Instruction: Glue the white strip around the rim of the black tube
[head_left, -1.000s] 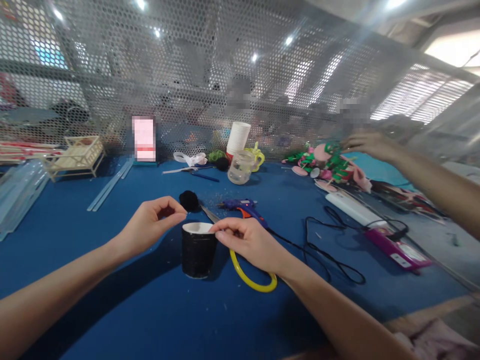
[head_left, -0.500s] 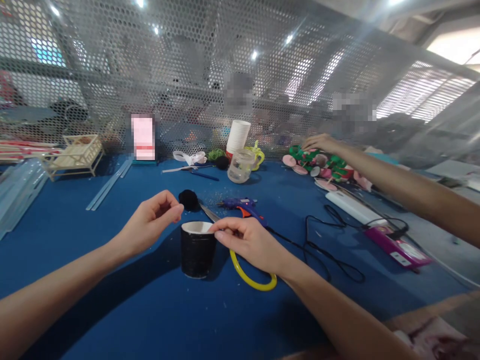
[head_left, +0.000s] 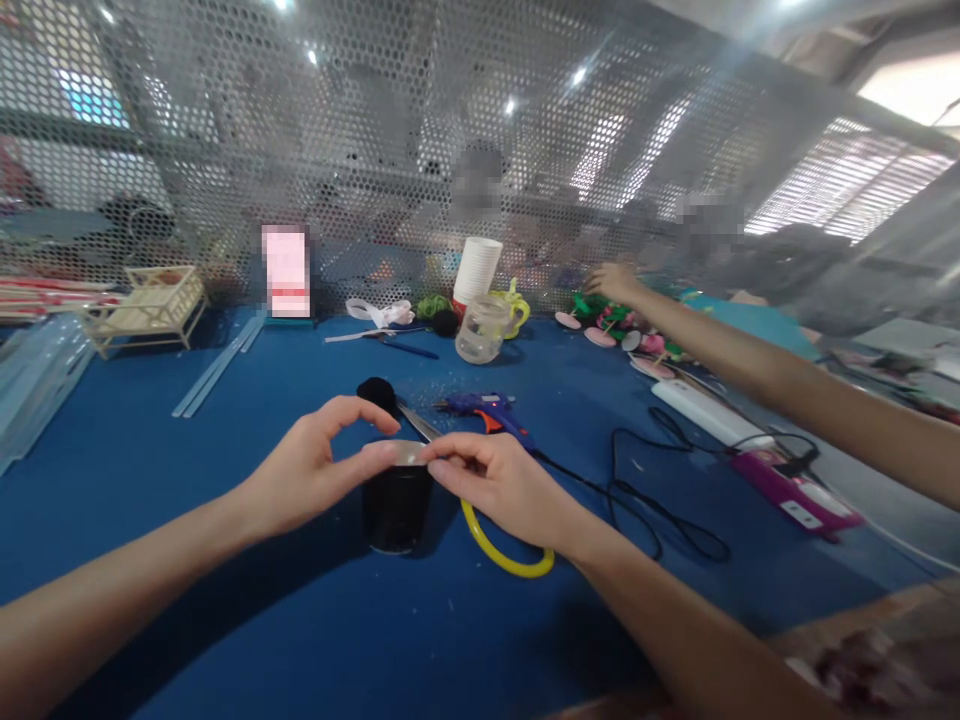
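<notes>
A black-covered paper cup (head_left: 396, 515) with a pale inside stands upright on the blue table. My right hand (head_left: 499, 480) pinches its rim on the right side. At the left of the rim is my left hand (head_left: 322, 465), its thumb touching or just over the edge and its index finger arched apart above. Behind the cup lies a ball of black yarn (head_left: 375, 393). Scissors (head_left: 510, 563) with a yellow handle lie partly hidden under my right hand. Just beyond them is a blue glue gun (head_left: 480, 404).
A co-worker's arm (head_left: 750, 365) reaches in from the right toward green and pink craft pieces (head_left: 600, 335). A purple power strip (head_left: 787, 495) and black cable lie at right. Farther back stand a clear jar (head_left: 482, 330), stacked white cups (head_left: 478, 268) and a phone (head_left: 286, 272).
My left hand has moved right and down to the cup's rim, and its thumb and index finger have parted. My right hand stays on the rim. The co-worker's hand has shifted left.
</notes>
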